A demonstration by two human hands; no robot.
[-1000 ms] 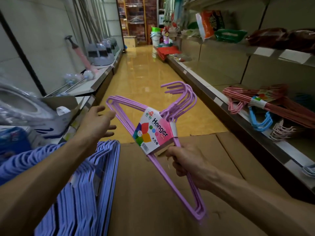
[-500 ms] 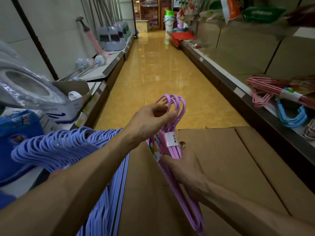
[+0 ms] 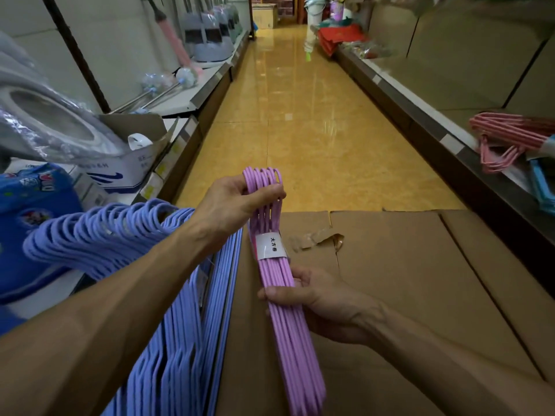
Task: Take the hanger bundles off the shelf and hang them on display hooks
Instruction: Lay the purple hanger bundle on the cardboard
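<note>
A bundle of pink-purple hangers (image 3: 280,322) with a white paper band is seen edge-on over a cardboard box. My left hand (image 3: 237,202) grips the bundle's hook ends at the top. My right hand (image 3: 315,301) holds the bundle's lower bars from the right, fingers curled under them. A large row of blue-lilac hangers (image 3: 168,310) hangs at the left, under my left forearm. On the right shelf lie a pink hanger bundle (image 3: 510,136) and a blue one (image 3: 543,187), partly cut off by the frame.
A closed cardboard box (image 3: 420,295) fills the space below my hands. Left shelves (image 3: 195,97) carry boxes, wrapped goods and brushes. A dark-edged shelf (image 3: 435,136) runs along the right. The yellow aisle floor (image 3: 300,115) stretches ahead.
The bundle has turned from flat, label facing me, to edge-on. My left hand came across and took hold of the hooks. The view tilted downward.
</note>
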